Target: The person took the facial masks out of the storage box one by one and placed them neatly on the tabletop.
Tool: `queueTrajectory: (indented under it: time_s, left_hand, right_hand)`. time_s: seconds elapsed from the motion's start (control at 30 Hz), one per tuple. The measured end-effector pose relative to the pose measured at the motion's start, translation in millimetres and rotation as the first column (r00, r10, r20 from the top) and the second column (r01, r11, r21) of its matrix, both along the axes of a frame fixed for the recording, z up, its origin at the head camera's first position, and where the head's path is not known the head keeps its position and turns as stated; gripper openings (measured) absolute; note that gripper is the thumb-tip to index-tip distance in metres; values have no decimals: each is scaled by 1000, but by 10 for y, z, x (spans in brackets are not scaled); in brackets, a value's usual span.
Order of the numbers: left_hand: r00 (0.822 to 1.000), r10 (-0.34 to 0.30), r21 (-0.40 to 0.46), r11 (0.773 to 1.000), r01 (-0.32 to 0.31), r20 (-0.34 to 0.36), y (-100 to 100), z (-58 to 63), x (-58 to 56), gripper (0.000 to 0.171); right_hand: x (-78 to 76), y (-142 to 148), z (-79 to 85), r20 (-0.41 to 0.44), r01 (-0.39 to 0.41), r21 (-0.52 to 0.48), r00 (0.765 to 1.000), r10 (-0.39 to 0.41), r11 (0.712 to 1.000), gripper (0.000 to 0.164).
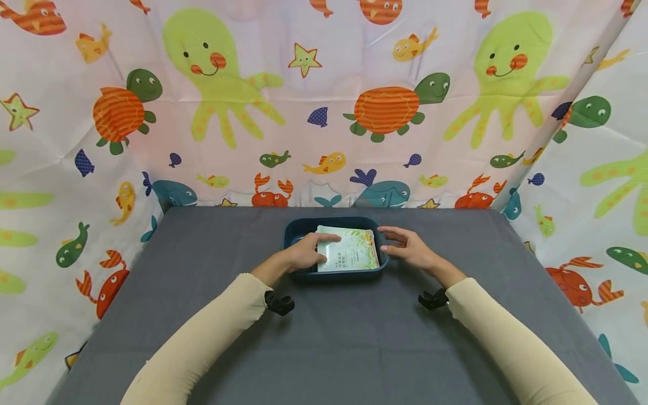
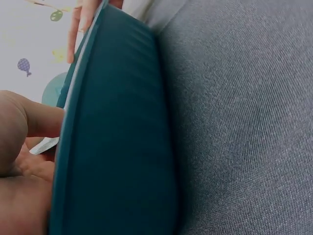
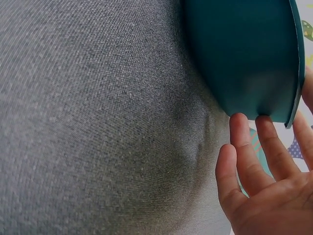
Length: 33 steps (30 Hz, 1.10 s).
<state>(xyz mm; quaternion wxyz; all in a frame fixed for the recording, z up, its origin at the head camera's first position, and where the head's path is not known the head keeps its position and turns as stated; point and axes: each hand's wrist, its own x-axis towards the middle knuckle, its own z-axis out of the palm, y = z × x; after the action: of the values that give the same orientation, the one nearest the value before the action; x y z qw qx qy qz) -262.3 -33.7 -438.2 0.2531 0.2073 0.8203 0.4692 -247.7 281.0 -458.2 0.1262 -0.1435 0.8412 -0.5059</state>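
Note:
A dark blue-green tray with raised walls stands on the grey cloth. A pale green and white flat packet, printed with leaves and flowers, lies in it. My left hand reaches over the tray's left side and grips the packet's left edge, its index finger stretched across the top. A white corner of the packet shows by the fingers in the left wrist view. At the tray's right end is my right hand, fingers loosely extended; its fingertips are right at the end wall in the right wrist view.
A grey cloth covers the table. Behind it and at both sides hangs a white curtain printed with sea animals. Black straps circle both wrists, each with a small black device under it.

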Motion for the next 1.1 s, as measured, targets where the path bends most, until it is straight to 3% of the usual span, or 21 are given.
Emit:
queueTrajectory:
  time_s: [0.2, 0.33, 0.47, 0.73, 1.1]
  left_hand:
    - [998, 65, 125, 990, -67, 28, -66, -8, 19, 64]
    - [991, 121, 231, 964, -131, 56, -148, 9, 19, 66]
    - [987, 139, 303, 940, -156, 76, -225, 16, 15, 66]
    - [982, 158, 318, 930, -182, 100, -355, 34, 2, 66]
    - [970, 138, 413, 886, -212, 203, -638, 63, 102, 68]
  right_hand:
    - [22, -2, -29, 9, -2, -8, 1000, 2, 1000, 58]
    - [8, 14, -41, -7, -8, -11, 1000, 8, 1000, 58]
    - [-2, 43, -45, -11, 1, -8, 1000, -1, 1000, 57]
    - [7, 54, 5, -19, -4, -5, 1000, 4, 1000, 58]
    - [0, -7, 6, -12, -14, -20, 1000, 14, 1000, 58]
